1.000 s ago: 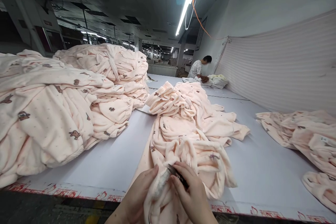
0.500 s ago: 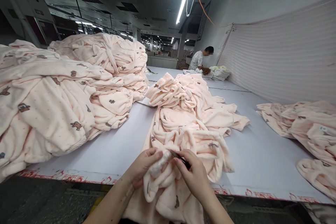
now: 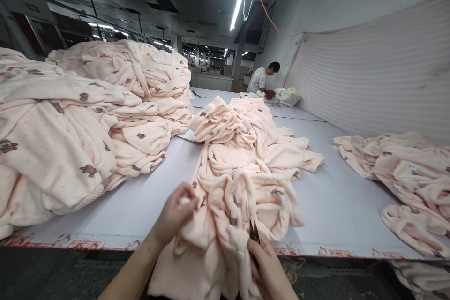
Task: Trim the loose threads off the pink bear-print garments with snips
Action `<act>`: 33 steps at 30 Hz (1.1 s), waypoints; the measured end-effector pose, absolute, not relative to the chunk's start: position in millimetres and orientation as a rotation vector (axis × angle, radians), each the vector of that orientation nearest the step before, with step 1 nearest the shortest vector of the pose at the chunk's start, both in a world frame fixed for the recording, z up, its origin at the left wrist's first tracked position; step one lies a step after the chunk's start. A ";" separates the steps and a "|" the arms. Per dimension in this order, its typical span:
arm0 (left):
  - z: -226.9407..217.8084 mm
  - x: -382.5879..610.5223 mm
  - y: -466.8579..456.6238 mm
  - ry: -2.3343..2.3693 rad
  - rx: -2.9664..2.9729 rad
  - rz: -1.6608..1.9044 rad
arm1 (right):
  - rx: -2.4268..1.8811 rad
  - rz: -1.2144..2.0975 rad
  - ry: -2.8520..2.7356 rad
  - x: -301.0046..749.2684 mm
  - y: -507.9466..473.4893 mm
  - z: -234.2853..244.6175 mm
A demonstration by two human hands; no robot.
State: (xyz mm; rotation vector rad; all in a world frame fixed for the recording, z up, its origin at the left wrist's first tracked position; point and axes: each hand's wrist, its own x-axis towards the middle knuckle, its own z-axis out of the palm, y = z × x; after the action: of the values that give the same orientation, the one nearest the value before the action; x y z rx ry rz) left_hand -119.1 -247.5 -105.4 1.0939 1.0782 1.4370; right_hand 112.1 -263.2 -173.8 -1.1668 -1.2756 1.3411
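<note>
A pale pink fleece garment (image 3: pixel 221 239) with small brown animal prints lies bunched over the table's front edge and hangs down toward me. My right hand (image 3: pixel 267 265) grips dark thread snips (image 3: pixel 254 233), whose pointed blades face up and stand slightly apart. Its thumb and fingers are also against the garment's thick edge. To the left, my left hand (image 3: pixel 176 215) is raised beside the cloth, slightly blurred. Its fingers are curled toward the thumb; whatever they may pinch is too small to make out.
A large heap of like garments (image 3: pixel 80 136) covers the table's left side. More garments (image 3: pixel 408 164) lie at the right edge. Farther back, a person (image 3: pixel 259 79) leans by stacked cloth (image 3: pixel 286 97). A striped cloth sheet (image 3: pixel 372 65) hangs along the right wall.
My hands have moved apart. The left has let go of the garment's bunched edge and moved up and left; the right, with the snips, has come lower, blades now pointing upward.
</note>
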 end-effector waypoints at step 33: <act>-121.2 -65.5 -248.7 0.654 0.746 1.007 | -1.246 0.515 -2.093 123.7 -246.4 -109.6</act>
State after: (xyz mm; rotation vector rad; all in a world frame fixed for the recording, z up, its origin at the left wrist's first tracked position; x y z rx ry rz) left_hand -65.5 -248.7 -121.2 0.7463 0.6539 1.0070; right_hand 123.7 -246.4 -109.6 -1.2456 -2.0927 0.5153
